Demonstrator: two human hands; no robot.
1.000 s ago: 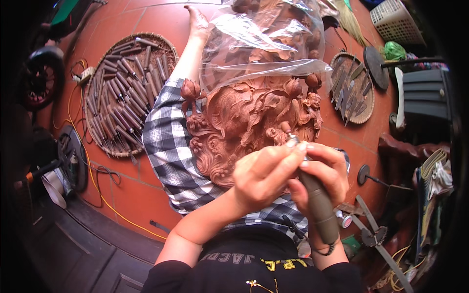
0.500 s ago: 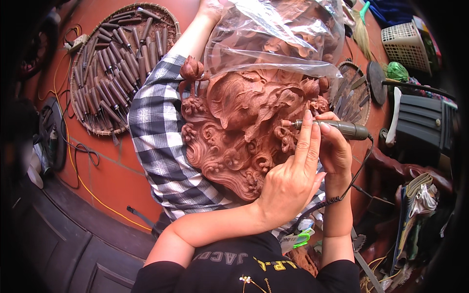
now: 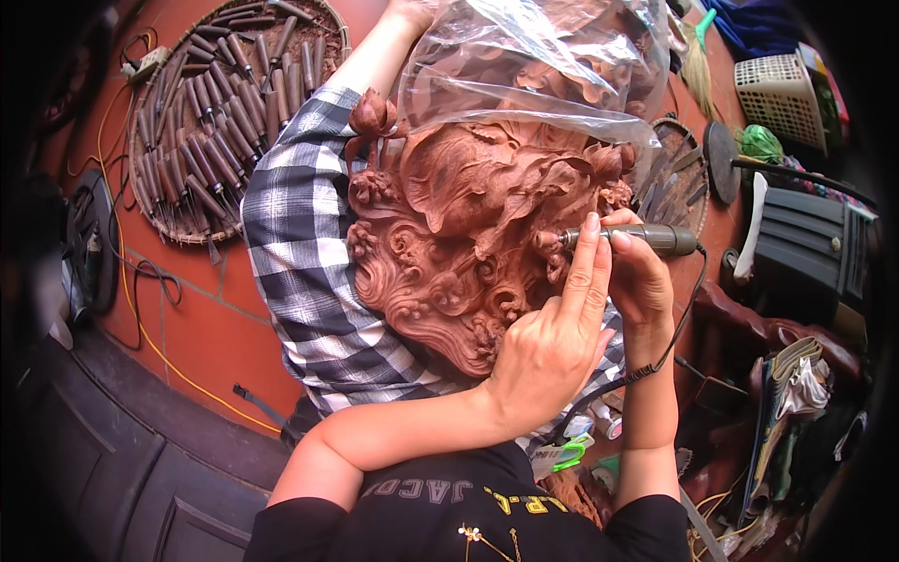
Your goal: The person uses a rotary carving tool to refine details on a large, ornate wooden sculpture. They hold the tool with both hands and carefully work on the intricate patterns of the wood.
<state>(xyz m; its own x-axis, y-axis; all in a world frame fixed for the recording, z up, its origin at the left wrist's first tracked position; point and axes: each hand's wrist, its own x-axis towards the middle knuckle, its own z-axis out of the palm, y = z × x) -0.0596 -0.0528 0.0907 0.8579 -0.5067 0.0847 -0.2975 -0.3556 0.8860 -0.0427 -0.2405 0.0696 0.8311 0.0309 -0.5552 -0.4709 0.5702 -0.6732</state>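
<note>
A reddish-brown wood carving [image 3: 449,197] with flowing leaf, bud and swirl shapes fills the middle of the head view. My right hand [image 3: 641,272] grips a dark rotary carving tool [image 3: 670,239] with a cord at its back end. The tool's tip meets a small knob on the carving's right side. Across from the lower left comes my left hand [image 3: 552,351], index and middle fingers straight and side by side. Those fingertips rest against the front of the tool, partly covering it. Clear plastic sheeting [image 3: 524,66] drapes over the carving's far part.
A round woven basket [image 3: 345,56] of wooden-handled chisels stands at left. A second, smaller basket [image 3: 700,178] holds flat blades at right. Plaid cloth [image 3: 300,253] on a bent leg borders the carving. A white crate [image 3: 777,94] and grey box [image 3: 805,239] stand far right.
The view has shifted slightly. Both hands and the tool keep nearly the same place at the carving's right side, the tool now tilted a little differently.
</note>
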